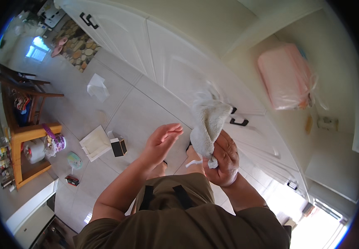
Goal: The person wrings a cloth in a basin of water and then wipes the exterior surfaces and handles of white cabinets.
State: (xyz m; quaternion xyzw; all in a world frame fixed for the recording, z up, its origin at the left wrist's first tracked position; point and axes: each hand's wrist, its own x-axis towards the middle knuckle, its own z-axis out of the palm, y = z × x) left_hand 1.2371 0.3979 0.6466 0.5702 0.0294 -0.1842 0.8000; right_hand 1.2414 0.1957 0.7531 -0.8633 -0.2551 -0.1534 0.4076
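Observation:
My right hand (224, 157) is closed around a crumpled pale terry cloth (209, 124), whose upper part stands above the fingers in front of the white cabinet doors (189, 73). A thin white strip hangs near the wrist side of the cloth. My left hand (164, 140) is raised over the tiled floor, to the left of the cloth and apart from it. Its fingers are slightly bent and held together, with nothing seen in them. Black handles (239, 122) show just right of the cloth.
An open shelf at right holds a pink package in clear plastic (287, 76). On the floor lie a white tray-like box (96, 143), a black box (118, 147), a white sheet (98, 87) and a green hand fan (74, 160). A wooden table (36, 132) and chair (39, 91) stand left.

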